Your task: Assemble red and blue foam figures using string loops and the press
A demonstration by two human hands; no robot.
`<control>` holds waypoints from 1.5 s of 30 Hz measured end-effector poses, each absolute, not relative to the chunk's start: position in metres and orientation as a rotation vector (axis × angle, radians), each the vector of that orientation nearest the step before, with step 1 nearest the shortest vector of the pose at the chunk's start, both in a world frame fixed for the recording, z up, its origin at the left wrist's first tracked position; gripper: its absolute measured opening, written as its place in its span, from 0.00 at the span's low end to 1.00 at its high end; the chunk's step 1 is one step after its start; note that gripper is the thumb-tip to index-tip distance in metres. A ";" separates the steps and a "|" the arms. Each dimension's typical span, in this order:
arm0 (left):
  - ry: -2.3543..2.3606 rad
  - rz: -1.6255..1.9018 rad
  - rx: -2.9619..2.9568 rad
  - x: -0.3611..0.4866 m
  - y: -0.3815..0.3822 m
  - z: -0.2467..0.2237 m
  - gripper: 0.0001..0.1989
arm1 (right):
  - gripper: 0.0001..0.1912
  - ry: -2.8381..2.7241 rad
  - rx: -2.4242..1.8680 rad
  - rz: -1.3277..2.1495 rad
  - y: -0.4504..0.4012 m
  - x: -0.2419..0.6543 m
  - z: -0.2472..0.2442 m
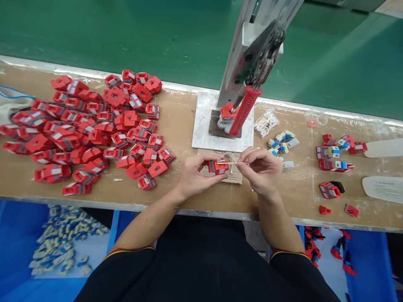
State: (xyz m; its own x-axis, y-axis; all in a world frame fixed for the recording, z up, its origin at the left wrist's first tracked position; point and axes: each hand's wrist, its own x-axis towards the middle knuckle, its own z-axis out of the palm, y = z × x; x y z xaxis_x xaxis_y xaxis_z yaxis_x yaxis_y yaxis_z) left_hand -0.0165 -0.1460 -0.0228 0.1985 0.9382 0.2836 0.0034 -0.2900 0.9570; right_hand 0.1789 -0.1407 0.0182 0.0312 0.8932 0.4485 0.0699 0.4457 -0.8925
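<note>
My black sleeves (201,268) fill the bottom of the frame. At centre, my left hand (197,176) grips a red part (218,166), while my right hand (260,167) pinches a thin pin (232,163) against it. A heap of red parts (82,126) lies at left on the bench (176,126).

The heap of toy parts (88,130) is red with grey patches, on a tan worktop (182,126). The press handle (244,111) is ribbed red. The conveyor belt (126,37) is green; the bins (19,235) are blue.
</note>
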 end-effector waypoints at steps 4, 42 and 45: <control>0.931 1.277 1.562 -0.018 -0.145 -0.024 0.18 | 0.10 -1.458 -0.906 0.730 -0.142 0.184 0.021; 0.910 1.371 1.857 -0.023 -0.139 -0.022 0.12 | 0.12 -1.452 -0.907 0.915 -0.141 0.182 0.018; 0.914 1.362 1.847 -0.023 -0.139 -0.023 0.12 | 0.12 -1.450 -0.911 0.917 -0.141 0.183 0.017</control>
